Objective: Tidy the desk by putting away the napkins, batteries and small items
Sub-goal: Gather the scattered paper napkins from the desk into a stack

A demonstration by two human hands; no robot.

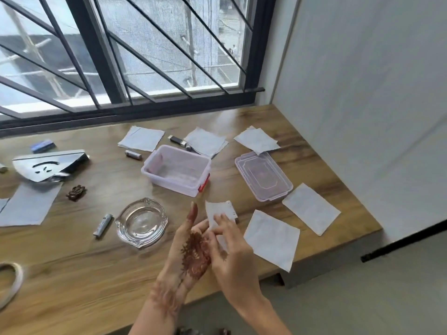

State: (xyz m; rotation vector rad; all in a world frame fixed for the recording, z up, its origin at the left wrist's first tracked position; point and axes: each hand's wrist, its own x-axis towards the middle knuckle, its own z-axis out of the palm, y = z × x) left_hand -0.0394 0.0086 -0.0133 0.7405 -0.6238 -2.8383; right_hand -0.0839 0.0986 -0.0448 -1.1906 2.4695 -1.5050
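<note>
Both of my hands hold one white napkin (219, 212) above the desk's front edge. My left hand (191, 247), patterned with henna, lies palm up under it, and my right hand (229, 250) pinches it from above. An open clear plastic box (177, 169) with a red latch stands empty at mid-desk, its lid (263, 175) lying to its right. Several other napkins lie flat around: one (272, 239) near my right hand, one (310, 207) further right, one (141, 138) at the back. A battery (103, 225) lies by the glass ashtray (142, 222), another battery (133, 155) behind the box.
A black lighter (177, 140) lies behind the box. At the left are a shiny metal piece (48, 164), a blue packet (42, 145), a small brown carved item (76, 192) and a large napkin (30, 207). A tape roll (12, 284) sits at the front left. The desk (72, 262) ends at the right wall.
</note>
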